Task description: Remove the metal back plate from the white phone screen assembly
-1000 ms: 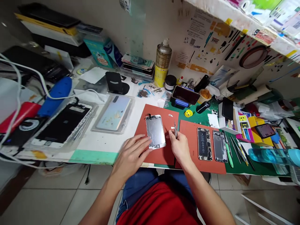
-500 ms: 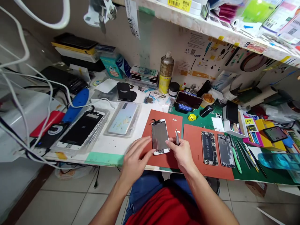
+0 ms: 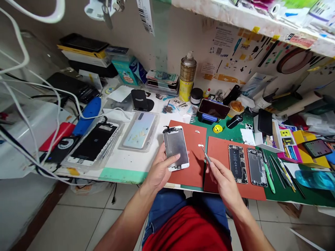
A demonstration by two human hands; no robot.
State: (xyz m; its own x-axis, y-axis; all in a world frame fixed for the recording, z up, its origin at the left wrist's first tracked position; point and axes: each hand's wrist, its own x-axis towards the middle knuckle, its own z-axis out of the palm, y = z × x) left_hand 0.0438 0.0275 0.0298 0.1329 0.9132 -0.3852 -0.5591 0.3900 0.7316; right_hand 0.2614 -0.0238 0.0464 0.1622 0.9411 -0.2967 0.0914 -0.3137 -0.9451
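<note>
My left hand (image 3: 160,170) is closed around the lower left edge of a white-framed phone screen (image 3: 173,144), its thumb lying across the dark metal back. The screen is raised and tilted over the left reddish-brown mat (image 3: 193,176), with a black flex cable at its top edge. In my right hand (image 3: 221,174), a slim metal screwdriver (image 3: 206,156) is held like a pen. Its thin tip is at a small white part (image 3: 200,145) on the mat; whether they touch I cannot tell. Another small light piece (image 3: 197,131) lies farther back.
On the right mat lie an opened phone body (image 3: 237,164) and a phone back housing (image 3: 257,167). Several hand tools (image 3: 278,172) lie farther right. At left are a boxed phone (image 3: 139,130) and another screen (image 3: 94,143). A spray can (image 3: 187,76) stands behind; a shelf (image 3: 235,21) overhangs.
The phone screen has been lifted off the mat into my left hand's grip. My right hand has let go of it and moved right, turning the screwdriver's tip toward the small white part.
</note>
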